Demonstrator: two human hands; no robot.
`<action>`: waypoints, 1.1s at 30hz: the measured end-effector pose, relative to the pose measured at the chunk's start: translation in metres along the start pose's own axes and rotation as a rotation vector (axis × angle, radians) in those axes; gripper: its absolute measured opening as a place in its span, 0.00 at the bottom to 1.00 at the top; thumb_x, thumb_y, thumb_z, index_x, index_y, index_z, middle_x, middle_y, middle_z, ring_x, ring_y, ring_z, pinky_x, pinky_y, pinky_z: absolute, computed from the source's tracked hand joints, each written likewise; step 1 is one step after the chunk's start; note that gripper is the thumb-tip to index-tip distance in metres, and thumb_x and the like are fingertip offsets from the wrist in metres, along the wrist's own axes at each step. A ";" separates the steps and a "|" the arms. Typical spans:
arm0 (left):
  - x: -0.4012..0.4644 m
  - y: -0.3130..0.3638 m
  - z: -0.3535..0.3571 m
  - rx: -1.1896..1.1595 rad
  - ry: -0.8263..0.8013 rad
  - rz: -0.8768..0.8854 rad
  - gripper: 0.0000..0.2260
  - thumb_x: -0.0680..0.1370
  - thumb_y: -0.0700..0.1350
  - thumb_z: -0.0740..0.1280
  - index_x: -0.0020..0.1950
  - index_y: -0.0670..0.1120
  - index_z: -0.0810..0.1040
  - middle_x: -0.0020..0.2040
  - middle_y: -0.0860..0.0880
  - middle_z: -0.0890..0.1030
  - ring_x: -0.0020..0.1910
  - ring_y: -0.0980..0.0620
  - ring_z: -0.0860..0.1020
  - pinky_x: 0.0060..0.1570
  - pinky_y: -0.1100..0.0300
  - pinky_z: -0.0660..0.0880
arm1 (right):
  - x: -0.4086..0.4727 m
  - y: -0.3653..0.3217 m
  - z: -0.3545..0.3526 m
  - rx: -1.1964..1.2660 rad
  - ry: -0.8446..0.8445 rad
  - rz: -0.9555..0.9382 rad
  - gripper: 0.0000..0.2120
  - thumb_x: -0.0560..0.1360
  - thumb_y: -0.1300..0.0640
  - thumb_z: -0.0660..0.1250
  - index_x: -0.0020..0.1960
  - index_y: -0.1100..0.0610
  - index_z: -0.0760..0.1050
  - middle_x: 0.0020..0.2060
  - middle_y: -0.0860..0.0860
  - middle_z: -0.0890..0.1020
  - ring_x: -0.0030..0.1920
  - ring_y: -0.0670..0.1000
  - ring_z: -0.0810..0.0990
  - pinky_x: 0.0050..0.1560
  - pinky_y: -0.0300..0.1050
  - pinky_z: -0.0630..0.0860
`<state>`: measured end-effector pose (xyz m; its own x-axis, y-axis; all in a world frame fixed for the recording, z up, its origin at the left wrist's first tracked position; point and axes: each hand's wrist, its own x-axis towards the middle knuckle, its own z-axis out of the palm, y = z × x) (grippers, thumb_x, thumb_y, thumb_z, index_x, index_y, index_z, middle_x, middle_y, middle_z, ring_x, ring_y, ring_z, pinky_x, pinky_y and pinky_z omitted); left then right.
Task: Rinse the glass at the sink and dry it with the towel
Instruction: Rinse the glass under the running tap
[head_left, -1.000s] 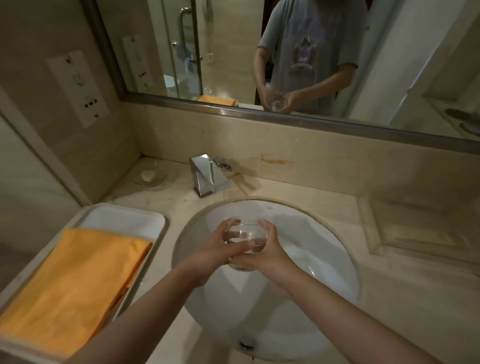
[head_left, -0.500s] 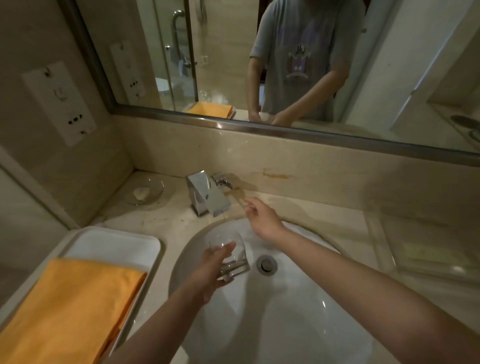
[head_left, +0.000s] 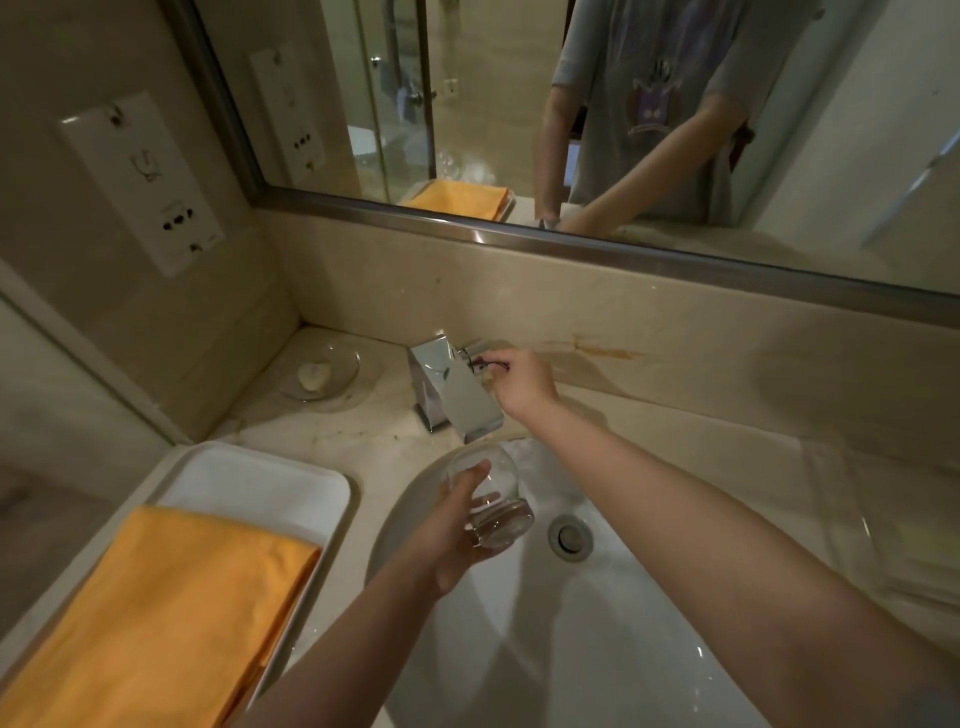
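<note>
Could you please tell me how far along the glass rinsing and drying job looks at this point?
Early stage. Done: the left hand holds the glass tilted over the sink, just below the faucet spout. In hand: the right hand is at the faucet handle; no running water is visible. Left: rinsing, then drying with the orange towel, folded untouched on the white tray.

Bare arms, grey tee in the mirror

Both forearms are bare all the way up, no watch, no bands, no sleeves reaching into the direct view, and the left hand (head_left: 457, 530) and right hand (head_left: 522, 382) have no rings I can make out. The mirror (head_left: 779, 156) shows a loose grey short-sleeved t-shirt (head_left: 613, 62) with a small purple and white cartoon-ish print (head_left: 652, 106) on the chest, too blurry to read.
</note>
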<state>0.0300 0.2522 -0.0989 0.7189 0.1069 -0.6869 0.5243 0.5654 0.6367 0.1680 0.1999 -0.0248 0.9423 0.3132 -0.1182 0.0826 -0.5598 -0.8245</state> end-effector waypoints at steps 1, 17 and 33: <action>0.003 0.000 -0.001 -0.007 -0.007 -0.009 0.29 0.71 0.59 0.68 0.67 0.46 0.69 0.62 0.40 0.76 0.56 0.42 0.79 0.35 0.57 0.79 | 0.002 0.001 0.001 0.011 0.010 0.011 0.14 0.78 0.67 0.58 0.60 0.62 0.77 0.60 0.56 0.79 0.62 0.55 0.76 0.58 0.36 0.66; 0.009 -0.001 0.000 -0.053 -0.097 -0.053 0.31 0.74 0.60 0.64 0.70 0.43 0.67 0.57 0.39 0.80 0.43 0.46 0.83 0.37 0.57 0.79 | 0.020 0.007 -0.005 0.108 -0.057 0.062 0.15 0.79 0.67 0.55 0.58 0.62 0.78 0.60 0.58 0.78 0.61 0.57 0.74 0.51 0.36 0.64; 0.017 -0.017 0.012 -0.099 -0.064 0.069 0.32 0.76 0.68 0.51 0.64 0.45 0.74 0.58 0.40 0.80 0.56 0.42 0.80 0.52 0.46 0.78 | -0.079 0.083 0.023 0.407 -0.494 0.506 0.48 0.56 0.23 0.63 0.71 0.41 0.55 0.64 0.53 0.74 0.59 0.58 0.77 0.58 0.59 0.76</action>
<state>0.0388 0.2344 -0.1168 0.7810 0.0980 -0.6167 0.4271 0.6366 0.6421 0.0926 0.1461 -0.0971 0.5743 0.4520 -0.6825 -0.5288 -0.4317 -0.7308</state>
